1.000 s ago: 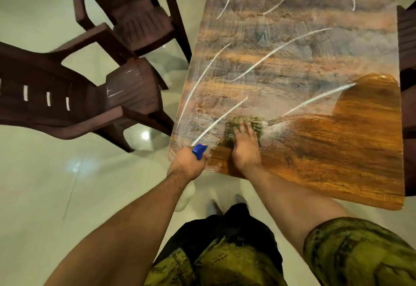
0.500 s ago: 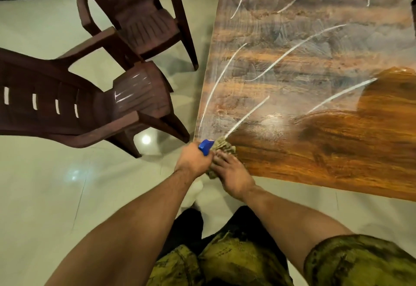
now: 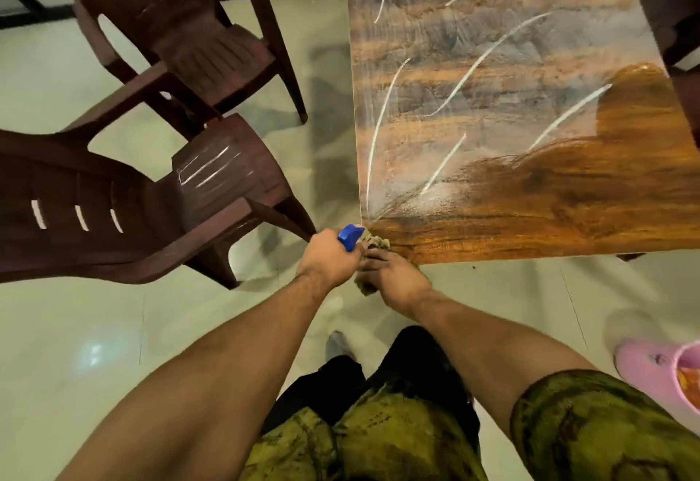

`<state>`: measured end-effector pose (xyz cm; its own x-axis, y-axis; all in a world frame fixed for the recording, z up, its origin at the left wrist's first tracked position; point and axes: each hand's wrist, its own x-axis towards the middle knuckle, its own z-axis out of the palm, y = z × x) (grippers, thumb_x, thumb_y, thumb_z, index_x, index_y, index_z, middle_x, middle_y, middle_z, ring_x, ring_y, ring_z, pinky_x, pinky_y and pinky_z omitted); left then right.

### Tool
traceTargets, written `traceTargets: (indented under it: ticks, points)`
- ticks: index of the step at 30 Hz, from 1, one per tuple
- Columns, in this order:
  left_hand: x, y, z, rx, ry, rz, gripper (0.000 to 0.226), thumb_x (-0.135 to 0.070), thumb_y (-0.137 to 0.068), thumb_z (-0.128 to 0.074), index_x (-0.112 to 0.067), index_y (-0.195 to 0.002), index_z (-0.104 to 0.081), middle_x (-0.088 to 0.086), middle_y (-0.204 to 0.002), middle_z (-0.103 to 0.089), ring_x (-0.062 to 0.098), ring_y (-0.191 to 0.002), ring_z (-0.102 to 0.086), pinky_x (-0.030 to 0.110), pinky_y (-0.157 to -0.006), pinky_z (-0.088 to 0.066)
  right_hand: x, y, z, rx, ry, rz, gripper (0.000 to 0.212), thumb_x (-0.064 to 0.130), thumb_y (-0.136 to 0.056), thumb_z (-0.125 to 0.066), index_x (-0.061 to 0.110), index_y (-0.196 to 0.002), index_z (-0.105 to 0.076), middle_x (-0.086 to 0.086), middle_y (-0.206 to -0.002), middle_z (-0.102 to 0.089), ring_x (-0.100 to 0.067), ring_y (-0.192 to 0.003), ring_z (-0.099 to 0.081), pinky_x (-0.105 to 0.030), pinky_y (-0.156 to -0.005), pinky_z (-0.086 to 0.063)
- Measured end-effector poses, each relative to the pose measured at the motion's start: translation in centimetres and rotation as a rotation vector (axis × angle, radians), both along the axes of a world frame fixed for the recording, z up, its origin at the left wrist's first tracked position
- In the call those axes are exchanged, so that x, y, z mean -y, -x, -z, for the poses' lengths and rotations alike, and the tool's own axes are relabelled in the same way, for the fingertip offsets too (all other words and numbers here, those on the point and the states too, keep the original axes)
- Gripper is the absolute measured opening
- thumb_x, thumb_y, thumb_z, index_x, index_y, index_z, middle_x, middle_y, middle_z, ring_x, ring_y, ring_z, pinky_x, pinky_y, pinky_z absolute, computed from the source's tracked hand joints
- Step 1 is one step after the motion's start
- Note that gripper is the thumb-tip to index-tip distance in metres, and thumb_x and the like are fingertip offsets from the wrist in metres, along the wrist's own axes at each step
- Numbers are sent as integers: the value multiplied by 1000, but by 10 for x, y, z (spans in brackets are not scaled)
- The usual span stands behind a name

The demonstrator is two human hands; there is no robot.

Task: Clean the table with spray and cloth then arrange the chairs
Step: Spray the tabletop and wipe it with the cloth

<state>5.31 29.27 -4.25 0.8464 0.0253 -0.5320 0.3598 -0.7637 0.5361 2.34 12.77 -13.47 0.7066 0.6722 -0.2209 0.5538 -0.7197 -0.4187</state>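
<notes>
A large wood-grain table (image 3: 530,215) fills the upper right of the view from above. Most of its top, from the far edge down to the middle, carries a hazy grey film crossed by pale curved streaks, while a band along the near edge and toward the near right corner shows glossy orange-brown grain. Two dark brown plastic chairs stand on the pale floor off the table's left edge, pulled away and at angles: the near chair (image 3: 151,208) close to the near left corner, the far chair (image 3: 197,37) behind it. Part of a third chair (image 3: 666,7) shows at the table's right edge. A person's bare forearms reach forward to the near left corner. The left hand (image 3: 329,257) is wrapped round a spray bottle (image 3: 350,236), of which only the blue top shows, just off the corner. The right hand (image 3: 397,276), touching the left, has its fingers curled round a bunched brownish cloth (image 3: 375,244), which lies partly on the corner and partly hangs below the near edge. The wiping step seems to be in hand, at the end of a stroke. The next move likely calls for carrying the cloth back onto the hazy part; the chairs are not yet arranged.
</notes>
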Motion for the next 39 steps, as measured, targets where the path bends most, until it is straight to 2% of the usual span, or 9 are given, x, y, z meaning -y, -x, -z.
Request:
traceTargets:
  ticks: [8, 11, 14, 17, 23, 28, 35, 37, 39]
  points:
    - [-19, -28, 0, -25, 5, 93, 36, -43, -92, -67, -19, -70, -52, 5, -67, -62, 26, -64, -67, 36, -59, -57, 0, -21, -16, -35, -22, 738, 46, 1, -85, -56, 20, -126, -63, -1, -129, -61, -21, -122, -52, -35, -105, -46]
    - [-17, -48, 5, -42, -1, 132, 37, -44, -93, -65, -20, -70, -50, 0, -64, -55, 20, -60, -57, 31, -55, -49, 15, -48, -28, -13, -69, 1277, 41, -3, -90, -51, 10, -127, -60, -11, -129, -57, -28, -121, -50, -36, -108, -41]
    - [-9, -77, 11, -86, 11, 171, 36, -47, -92, -66, -19, -72, -55, 2, -65, -59, 25, -64, -64, 37, -63, -58, 35, -87, -29, 7, -47, 1445, 42, 13, -97, -49, 6, -138, -51, -18, -148, -42, -35, -136, -35, -42, -116, -28]
    - [3, -99, 8, -93, -19, 254, 42, -47, -93, -62, -18, -66, -50, 3, -63, -56, 26, -60, -57, 33, -56, -47, 25, -106, -17, -66, 70, 1427, 56, 40, -100, -47, 15, -149, -41, -16, -163, -19, -40, -145, -18, -48, -120, -16]
    - [23, -146, -3, -62, -18, 325, 39, -32, -94, -61, -19, -62, -42, 13, -74, -63, 36, -70, -57, 30, -60, -40, 16, -74, -10, -9, 30, 443, 49, 40, -90, -55, 23, -136, -56, -11, -156, -36, -38, -142, -32, -52, -117, -29]
    - [29, -170, 1, -37, -35, 399, 43, -38, -94, -65, -20, -62, -44, -3, -60, -49, 15, -54, -46, 23, -47, -31, 47, -126, -25, -138, 148, 1284, 49, 34, -96, -55, 12, -138, -46, -11, -167, -5, -37, -152, -4, -45, -124, -6]
    - [38, -200, 3, -16, -131, 550, 34, -36, -95, -58, -22, -67, -45, -3, -63, -50, 10, -52, -44, 23, -47, -27, 1, -100, -26, -114, 25, 390, 56, 31, -101, -38, 31, -156, -24, 1, -167, -8, -28, -153, 7, -52, -124, 1]
    - [35, -207, 8, -35, -116, 558, 35, -39, -95, -59, -22, -68, -47, -2, -62, -51, 11, -53, -47, 25, -47, -30, 31, -111, -20, -121, 124, 446, 61, 29, -102, -41, 33, -158, -18, 4, -166, 0, -22, -151, 12, -47, -123, 9]
    - [29, -213, 12, -42, -113, 593, 36, -43, -96, -59, -19, -70, -49, -1, -63, -53, 13, -54, -49, 27, -47, -34, 45, -122, -20, -155, 184, 965, 62, 26, -103, -38, 32, -159, -12, 1, -167, 6, -24, -152, 13, -46, -123, 10]
